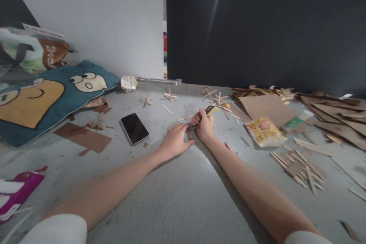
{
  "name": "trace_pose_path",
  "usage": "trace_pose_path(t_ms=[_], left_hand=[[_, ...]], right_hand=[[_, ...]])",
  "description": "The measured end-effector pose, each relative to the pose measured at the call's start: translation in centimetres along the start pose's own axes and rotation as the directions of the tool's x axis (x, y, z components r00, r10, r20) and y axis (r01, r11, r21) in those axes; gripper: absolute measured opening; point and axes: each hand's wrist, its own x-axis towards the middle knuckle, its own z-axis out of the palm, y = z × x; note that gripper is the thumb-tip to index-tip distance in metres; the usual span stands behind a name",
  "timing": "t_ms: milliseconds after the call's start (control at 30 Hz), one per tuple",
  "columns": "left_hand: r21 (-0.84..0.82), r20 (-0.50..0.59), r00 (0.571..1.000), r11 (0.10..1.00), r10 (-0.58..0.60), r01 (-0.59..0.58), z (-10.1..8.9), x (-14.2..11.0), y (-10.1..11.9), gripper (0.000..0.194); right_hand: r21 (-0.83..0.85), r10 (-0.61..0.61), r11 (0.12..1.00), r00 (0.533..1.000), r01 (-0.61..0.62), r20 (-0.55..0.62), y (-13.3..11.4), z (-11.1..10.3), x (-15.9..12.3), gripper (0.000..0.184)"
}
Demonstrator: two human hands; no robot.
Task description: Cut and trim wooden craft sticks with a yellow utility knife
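My right hand (205,126) is closed around a yellow and black utility knife (211,109), its handle sticking up past the thumb and away from me. The knife's lower end points toward the fingertips of my left hand (175,140). That left hand lies on the grey table (171,198), fingers stretched out and thumb spread apart. Between the two hands is a small dark brown piece (190,134), partly hidden, perhaps cardboard. Star-shaped bundles of wooden sticks (170,95) stand beyond my hands.
A phone (134,128) and cut cardboard (82,137) lie left, near a blue cushion (68,95) and purple glue gun (23,192). Rightward are a yellow packet (265,131), a green-labelled bottle (296,120), wooden sticks (310,179) and cardboard sheets (340,112). A dark panel (265,26) stands behind.
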Motion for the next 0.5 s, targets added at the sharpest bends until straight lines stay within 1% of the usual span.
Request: trace_pose_path(t_ms=[233, 367, 500], left_hand=[[0.056, -0.002, 0.994, 0.993, -0.106, 0.106, -0.09, -0.02, 0.08, 0.059], [0.063, 0.015, 0.994, 0.992, -0.112, 0.11, -0.14, 0.02, 0.12, 0.058], [0.037, 0.01, 0.994, 0.993, -0.112, 0.112, -0.12, 0.03, 0.05, 0.056]], right_hand=[[0.021, -0.022, 1.0, 1.0, 0.022, 0.012, -0.29, -0.05, -0.51, 0.04], [0.019, -0.019, 1.0, 1.0, 0.019, -0.009, -0.33, 0.11, -0.58, 0.037], [0.011, 0.014, 1.0, 0.999, -0.014, -0.036, -0.23, 0.0, -0.26, 0.039]])
